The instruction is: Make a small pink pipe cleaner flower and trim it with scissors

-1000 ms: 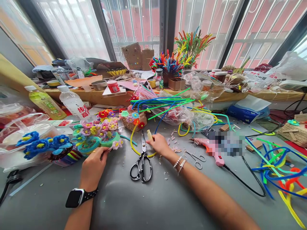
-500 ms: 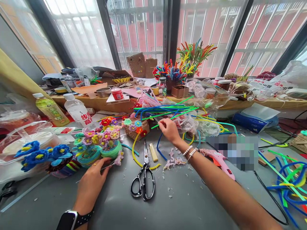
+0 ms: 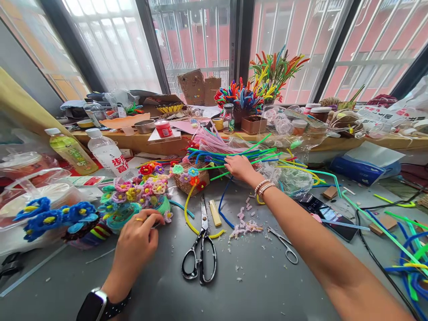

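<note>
My left hand (image 3: 137,243) rests on the grey table with its fingers curled, pinching a thin stem beside the pile of small pipe-cleaner flowers (image 3: 143,189). My right hand (image 3: 239,166) is stretched forward onto a bundle of green and blue pipe cleaners (image 3: 230,154) lying in a clear plastic bag, fingers closing on them. Between my arms lie large black scissors (image 3: 200,249), and just above them a small yellow lighter (image 3: 214,212).
Blue pipe-cleaner flowers (image 3: 50,216) lie at left, two drink bottles (image 3: 107,154) behind them. Small silver scissors (image 3: 286,243), a phone (image 3: 323,214) and a black cable (image 3: 374,254) lie at right. Pink trimmings (image 3: 244,225) litter the middle. The windowsill holds jars and pipe-cleaner bouquets (image 3: 261,84).
My right hand let the yellow lighter down beside the scissors and reached forward to the pipe-cleaner bundle. My left hand shifted slightly by the flowers. The view tilted upward.
</note>
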A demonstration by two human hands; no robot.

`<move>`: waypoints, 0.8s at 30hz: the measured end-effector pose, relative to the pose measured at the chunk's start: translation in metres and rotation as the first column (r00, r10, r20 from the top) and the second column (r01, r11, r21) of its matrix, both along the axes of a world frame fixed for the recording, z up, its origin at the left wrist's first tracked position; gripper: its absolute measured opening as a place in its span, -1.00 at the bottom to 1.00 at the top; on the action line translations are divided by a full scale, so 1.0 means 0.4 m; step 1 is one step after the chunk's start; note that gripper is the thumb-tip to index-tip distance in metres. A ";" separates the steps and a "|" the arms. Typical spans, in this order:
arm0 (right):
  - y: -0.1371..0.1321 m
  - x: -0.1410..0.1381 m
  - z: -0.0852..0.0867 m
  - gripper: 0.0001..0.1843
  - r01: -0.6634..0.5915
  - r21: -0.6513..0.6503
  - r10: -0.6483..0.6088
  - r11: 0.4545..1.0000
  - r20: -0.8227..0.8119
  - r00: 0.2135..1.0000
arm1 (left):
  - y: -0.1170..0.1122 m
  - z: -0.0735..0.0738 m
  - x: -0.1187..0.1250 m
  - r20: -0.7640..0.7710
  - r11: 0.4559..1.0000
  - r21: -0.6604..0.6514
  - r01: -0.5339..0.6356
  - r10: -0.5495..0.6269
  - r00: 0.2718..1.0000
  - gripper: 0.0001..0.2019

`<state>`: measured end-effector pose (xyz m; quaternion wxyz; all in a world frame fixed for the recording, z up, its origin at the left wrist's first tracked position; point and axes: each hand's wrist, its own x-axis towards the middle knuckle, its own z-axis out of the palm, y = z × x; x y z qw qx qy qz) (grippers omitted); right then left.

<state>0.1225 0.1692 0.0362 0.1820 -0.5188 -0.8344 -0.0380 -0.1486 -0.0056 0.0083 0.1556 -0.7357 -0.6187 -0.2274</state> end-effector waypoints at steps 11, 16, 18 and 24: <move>-0.007 0.003 -0.007 -0.58 -0.002 0.021 -0.001 1.000 0.149 0.989 | 0.373 0.219 0.219 -0.187 0.995 0.065 0.071 -0.058 0.981 -0.68; -0.010 0.009 0.000 -0.56 -0.033 0.062 0.020 0.998 0.195 0.981 | 0.534 0.254 0.221 -0.180 0.999 -0.033 -0.011 0.005 0.984 -0.59; -0.008 0.013 0.003 -0.55 -0.041 0.073 0.025 0.996 0.208 0.978 | 0.570 0.257 0.211 -0.173 0.998 -0.064 -0.022 0.011 0.985 -0.55; -0.008 0.017 -0.002 -0.54 -0.061 0.094 0.038 0.994 0.231 0.972 | 0.621 0.245 0.197 -0.126 0.988 -0.117 -0.100 0.085 0.988 -0.63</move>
